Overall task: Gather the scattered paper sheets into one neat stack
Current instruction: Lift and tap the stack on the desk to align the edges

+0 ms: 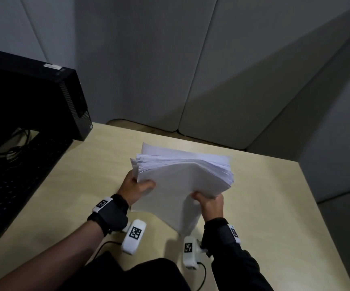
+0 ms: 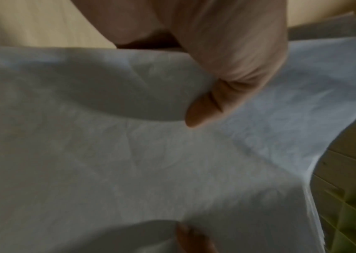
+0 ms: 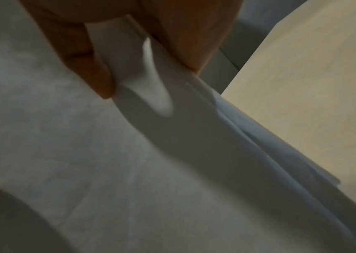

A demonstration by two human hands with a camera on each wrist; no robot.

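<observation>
- Above the middle of the pale wooden surface [image 1: 264,206], I am holding the bundle of white paper sheets [image 1: 182,181] between both hands, lifted and tilted, with its far edges fanning out unevenly.
- With my left hand [image 1: 137,190] I am gripping the bundle's left edge, the thumb lying across the top sheet and the fingers going underneath.
- Looking through the left wrist view, I am seeing that left hand [image 2: 222,56] with its thumb pressing into the creased paper [image 2: 129,162], and the surface [image 2: 32,22] showing behind it.
- With my right hand [image 1: 209,202] I am pinching the near right corner of the bundle, where the lower sheets are bending and drooping toward me.
- Looking through the right wrist view, I am seeing the right hand [image 3: 129,34] squeezing a fold of paper [image 3: 129,171] between thumb and fingers, with the layered sheet edges running off beside the bare surface [image 3: 313,85].
- To my far left, a black computer tower [image 1: 33,89] is standing on the surface, with a black keyboard [image 1: 14,185] lying in front of it and dark cables [image 1: 12,148] trailing between them.
- Behind the surface, grey partition panels [image 1: 170,59] are closing off the corner.
- Both wrists are wearing black straps carrying white marker blocks [image 1: 134,236].
</observation>
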